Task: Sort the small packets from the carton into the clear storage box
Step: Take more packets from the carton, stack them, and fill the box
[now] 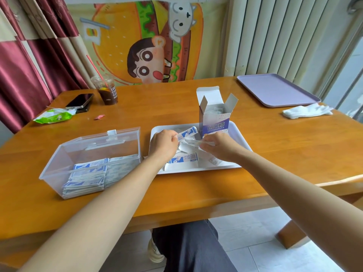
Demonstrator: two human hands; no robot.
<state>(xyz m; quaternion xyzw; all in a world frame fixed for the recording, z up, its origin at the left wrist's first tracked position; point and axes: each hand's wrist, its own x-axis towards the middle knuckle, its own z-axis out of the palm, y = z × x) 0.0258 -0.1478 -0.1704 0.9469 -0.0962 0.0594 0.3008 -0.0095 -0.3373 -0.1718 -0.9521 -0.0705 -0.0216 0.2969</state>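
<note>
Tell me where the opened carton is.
In the head view, the carton stands upright, flaps open, at the far right corner of the white tray, just beyond the right hand.

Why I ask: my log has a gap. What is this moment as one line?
left hand pinches blue packet | right hand pinches pale packet | carton open on tray | box open, holds packets
</note>
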